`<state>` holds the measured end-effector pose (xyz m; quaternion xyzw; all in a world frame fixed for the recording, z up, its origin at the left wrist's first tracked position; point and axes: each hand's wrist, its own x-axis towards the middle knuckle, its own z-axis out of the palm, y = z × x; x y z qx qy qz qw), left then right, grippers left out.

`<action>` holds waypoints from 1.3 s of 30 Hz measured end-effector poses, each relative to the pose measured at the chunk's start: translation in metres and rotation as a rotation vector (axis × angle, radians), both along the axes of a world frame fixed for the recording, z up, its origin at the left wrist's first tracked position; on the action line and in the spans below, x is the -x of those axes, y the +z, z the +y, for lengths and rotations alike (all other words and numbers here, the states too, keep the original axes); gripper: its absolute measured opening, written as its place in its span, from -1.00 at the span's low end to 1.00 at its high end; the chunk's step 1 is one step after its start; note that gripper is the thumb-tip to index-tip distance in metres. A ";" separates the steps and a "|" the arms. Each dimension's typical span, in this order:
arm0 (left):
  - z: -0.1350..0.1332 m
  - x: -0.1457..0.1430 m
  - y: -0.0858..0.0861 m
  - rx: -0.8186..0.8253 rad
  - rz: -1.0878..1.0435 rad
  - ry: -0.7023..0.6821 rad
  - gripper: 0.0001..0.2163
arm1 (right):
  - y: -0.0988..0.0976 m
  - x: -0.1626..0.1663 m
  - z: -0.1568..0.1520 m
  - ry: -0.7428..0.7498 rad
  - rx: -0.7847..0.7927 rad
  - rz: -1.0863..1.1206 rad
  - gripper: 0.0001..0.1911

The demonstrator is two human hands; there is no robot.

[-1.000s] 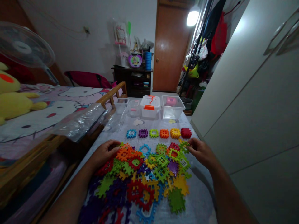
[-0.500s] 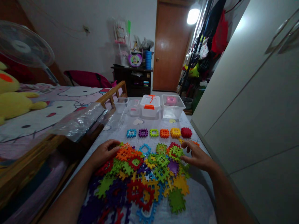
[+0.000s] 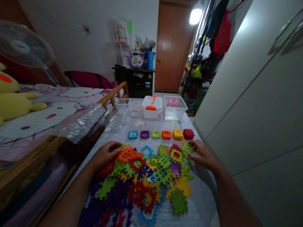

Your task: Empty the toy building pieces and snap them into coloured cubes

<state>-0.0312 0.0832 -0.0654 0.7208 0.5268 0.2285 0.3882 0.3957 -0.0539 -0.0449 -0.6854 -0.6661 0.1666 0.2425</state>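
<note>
While the left hand (image 3: 104, 155) rests flat on the tile pile (image 3: 144, 176), the right hand (image 3: 204, 155) pinches a green tile (image 3: 187, 148) at the pile's far-right edge; sorting appears underway, lifting next.

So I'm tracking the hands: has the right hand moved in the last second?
Yes. The right hand dipped toward the pile, then returned near the red tile, ending slightly lower than before.
</note>
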 end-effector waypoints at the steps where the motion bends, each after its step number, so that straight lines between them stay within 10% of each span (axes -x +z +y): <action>1: 0.000 0.000 0.000 0.004 -0.005 -0.001 -0.55 | -0.002 -0.002 0.001 -0.026 0.004 -0.020 -0.64; 11: 0.001 0.002 -0.004 0.017 -0.004 0.011 -0.54 | 0.011 0.009 -0.006 0.011 0.204 -0.129 -0.89; 21: -0.001 -0.001 0.002 0.004 0.001 0.016 -0.53 | 0.005 0.019 -0.007 0.029 0.323 -0.072 -0.72; 30: -0.002 0.000 0.001 0.005 -0.012 0.010 -0.55 | 0.019 0.007 -0.009 0.034 0.168 0.248 -0.87; 35: -0.002 -0.001 0.003 0.000 -0.005 0.020 -0.52 | 0.013 0.043 0.005 -0.077 -0.140 -0.062 -0.92; 39: -0.001 -0.001 0.001 -0.009 0.002 0.012 -0.53 | 0.008 0.061 0.008 0.047 -0.101 -0.224 -0.94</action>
